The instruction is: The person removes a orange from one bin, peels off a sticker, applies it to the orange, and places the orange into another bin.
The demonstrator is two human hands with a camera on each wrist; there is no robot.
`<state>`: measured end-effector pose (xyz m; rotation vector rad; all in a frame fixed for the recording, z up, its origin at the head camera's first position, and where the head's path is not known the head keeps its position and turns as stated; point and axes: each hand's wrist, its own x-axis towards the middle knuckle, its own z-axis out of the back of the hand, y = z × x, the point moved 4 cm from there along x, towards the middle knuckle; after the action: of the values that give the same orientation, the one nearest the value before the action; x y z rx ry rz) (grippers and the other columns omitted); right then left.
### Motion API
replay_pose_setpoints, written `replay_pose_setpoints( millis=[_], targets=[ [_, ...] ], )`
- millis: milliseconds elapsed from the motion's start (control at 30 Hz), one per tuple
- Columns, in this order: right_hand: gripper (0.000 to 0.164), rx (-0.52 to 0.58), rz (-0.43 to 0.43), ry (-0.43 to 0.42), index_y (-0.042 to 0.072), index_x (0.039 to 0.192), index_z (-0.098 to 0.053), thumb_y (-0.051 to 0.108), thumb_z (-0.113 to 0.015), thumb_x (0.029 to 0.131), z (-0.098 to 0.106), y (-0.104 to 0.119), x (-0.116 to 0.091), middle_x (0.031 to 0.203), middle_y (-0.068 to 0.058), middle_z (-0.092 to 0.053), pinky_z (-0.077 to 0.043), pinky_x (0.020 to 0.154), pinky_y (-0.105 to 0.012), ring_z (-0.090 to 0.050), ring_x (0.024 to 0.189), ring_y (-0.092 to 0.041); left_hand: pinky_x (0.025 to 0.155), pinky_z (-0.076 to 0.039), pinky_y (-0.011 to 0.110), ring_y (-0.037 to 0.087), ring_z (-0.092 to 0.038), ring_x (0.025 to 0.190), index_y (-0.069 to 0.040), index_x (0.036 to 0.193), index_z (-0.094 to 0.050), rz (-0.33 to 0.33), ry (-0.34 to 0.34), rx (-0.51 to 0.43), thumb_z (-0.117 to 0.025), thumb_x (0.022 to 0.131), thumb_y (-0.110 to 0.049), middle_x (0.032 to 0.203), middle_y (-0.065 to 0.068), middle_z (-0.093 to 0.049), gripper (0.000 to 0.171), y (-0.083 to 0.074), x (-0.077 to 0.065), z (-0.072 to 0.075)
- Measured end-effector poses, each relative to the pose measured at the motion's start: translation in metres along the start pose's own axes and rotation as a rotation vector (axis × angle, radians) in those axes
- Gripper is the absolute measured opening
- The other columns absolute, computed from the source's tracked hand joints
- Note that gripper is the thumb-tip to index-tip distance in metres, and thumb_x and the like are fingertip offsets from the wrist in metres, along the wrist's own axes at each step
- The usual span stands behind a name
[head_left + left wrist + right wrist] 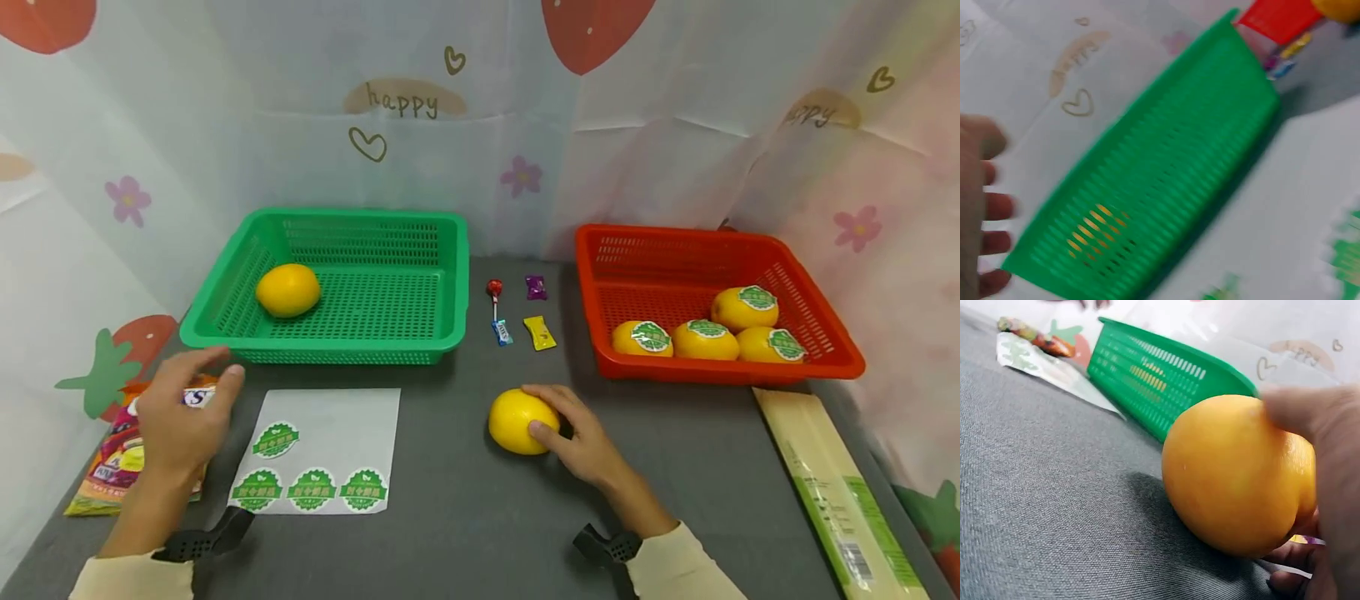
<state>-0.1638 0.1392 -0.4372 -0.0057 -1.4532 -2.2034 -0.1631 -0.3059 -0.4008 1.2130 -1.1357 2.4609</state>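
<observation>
My right hand [577,433] grips a yellow lemon [517,422] at the middle of the grey table, thumb on one side and fingers around the far side. No sticker shows on this lemon [1229,475] in the right wrist view. The left hand [183,408] is over a colourful snack bag [112,467], near the front left corner of the green basket [337,354], its fingers loosely bent and holding nothing. Beside it lies a white sheet [330,425] with several green round stickers [311,489]. One lemon [288,290] without a visible sticker sits in the green basket.
Several lemons with green stickers [705,340] lie in the red basket [720,367] at the right. Between the baskets are a lollipop [494,289], a purple candy [536,287] and a yellow candy [539,332]. A long flat package [840,492] lies at the right edge.
</observation>
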Motion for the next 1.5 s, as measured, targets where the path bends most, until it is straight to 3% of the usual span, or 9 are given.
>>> replay_pose_setpoints(
  millis=[67, 200, 300, 433, 633, 900, 1033, 1300, 1500],
  targets=[
    [0.054, -0.016, 0.005, 0.013, -0.003, 0.134, -0.052, -0.001, -0.070, 0.084, 0.001, 0.000, -0.001, 0.127, -0.019, -0.050, -0.038, 0.094, -0.055, -0.049, 0.110, -0.033, 0.086, -0.035, 0.014, -0.002, -0.049, 0.103, 0.002, 0.114, -0.068, 0.074, 0.181, -0.002, -0.072, 0.083, -0.005, 0.108, 0.007, -0.066, 0.032, -0.001, -0.015, -0.007],
    [0.067, -0.020, 0.001, 0.035, -0.001, 0.138, -0.048, 0.003, -0.078, 0.078, 0.002, -0.001, -0.003, 0.128, -0.017, -0.047, -0.036, 0.094, -0.057, -0.047, 0.111, -0.031, 0.101, -0.034, 0.044, 0.023, -0.047, 0.120, -0.002, 0.126, -0.062, 0.191, 0.460, -0.007, -0.071, 0.084, -0.008, 0.124, 0.011, -0.059, 0.043, 0.007, -0.039, -0.020],
    [0.068, -0.008, -0.003, 0.032, 0.002, 0.139, -0.048, 0.003, -0.079, 0.078, 0.003, -0.002, -0.004, 0.128, -0.015, -0.048, -0.036, 0.094, -0.056, -0.047, 0.112, -0.030, 0.094, -0.028, 0.068, 0.046, -0.041, 0.119, 0.000, 0.130, -0.057, 0.192, 0.578, -0.010, -0.071, 0.084, -0.009, 0.129, 0.025, -0.052, 0.049, 0.016, -0.049, -0.025],
    [0.070, -0.006, 0.011, 0.025, 0.002, 0.140, -0.048, 0.002, -0.079, 0.077, 0.003, -0.005, -0.005, 0.128, -0.015, -0.049, -0.036, 0.095, -0.056, -0.047, 0.113, -0.029, 0.091, -0.029, 0.069, 0.045, -0.039, 0.120, 0.001, 0.130, -0.056, 0.144, 0.654, 0.037, -0.069, 0.083, -0.008, 0.128, 0.025, -0.052, 0.050, 0.022, -0.056, -0.031],
    [0.070, -0.011, 0.021, 0.032, 0.002, 0.140, -0.048, 0.003, -0.079, 0.078, 0.003, -0.006, -0.004, 0.129, -0.014, -0.049, -0.037, 0.095, -0.055, -0.048, 0.112, -0.028, 0.095, -0.024, 0.067, 0.045, -0.035, 0.122, 0.005, 0.124, -0.060, 0.126, 0.722, 0.147, -0.069, 0.084, -0.011, 0.131, 0.023, -0.049, 0.044, 0.021, -0.059, -0.035],
    [0.070, -0.018, 0.006, 0.040, 0.001, 0.140, -0.047, 0.004, -0.080, 0.078, 0.003, -0.004, -0.004, 0.130, -0.015, -0.049, -0.036, 0.096, -0.056, -0.047, 0.112, -0.029, 0.090, -0.032, 0.065, 0.044, -0.036, 0.112, 0.006, 0.117, -0.063, 0.314, 0.731, 0.265, -0.074, 0.085, -0.028, 0.122, 0.024, -0.041, 0.047, 0.022, -0.063, -0.031],
    [0.071, -0.013, -0.005, 0.045, 0.001, 0.141, -0.047, 0.004, -0.079, 0.078, 0.003, -0.005, -0.004, 0.130, -0.014, -0.049, -0.035, 0.097, -0.056, -0.047, 0.113, -0.029, 0.087, -0.034, 0.061, 0.041, -0.040, 0.104, 0.005, 0.113, -0.064, 0.314, 0.698, 0.302, -0.077, 0.083, -0.031, 0.112, 0.021, -0.045, 0.048, 0.023, -0.065, -0.030],
    [0.070, -0.020, -0.016, 0.049, 0.002, 0.141, -0.047, 0.005, -0.079, 0.078, 0.003, -0.005, -0.002, 0.130, -0.014, -0.049, -0.036, 0.097, -0.055, -0.047, 0.113, -0.028, 0.087, -0.033, 0.064, 0.042, -0.043, 0.106, 0.002, 0.103, -0.068, 0.257, 0.609, 0.234, -0.062, 0.087, 0.000, 0.108, 0.020, -0.053, 0.017, 0.021, -0.065, -0.027],
    [0.075, -0.006, -0.031, 0.055, 0.002, 0.144, -0.042, 0.005, -0.079, 0.078, 0.003, -0.005, -0.001, 0.133, -0.016, -0.048, -0.033, 0.100, -0.056, -0.046, 0.116, -0.030, 0.089, -0.031, 0.066, 0.045, -0.041, 0.109, 0.002, 0.099, -0.064, 0.271, 0.604, 0.211, -0.057, 0.091, 0.002, 0.109, 0.024, -0.055, 0.011, 0.022, -0.065, -0.025]
  ],
)
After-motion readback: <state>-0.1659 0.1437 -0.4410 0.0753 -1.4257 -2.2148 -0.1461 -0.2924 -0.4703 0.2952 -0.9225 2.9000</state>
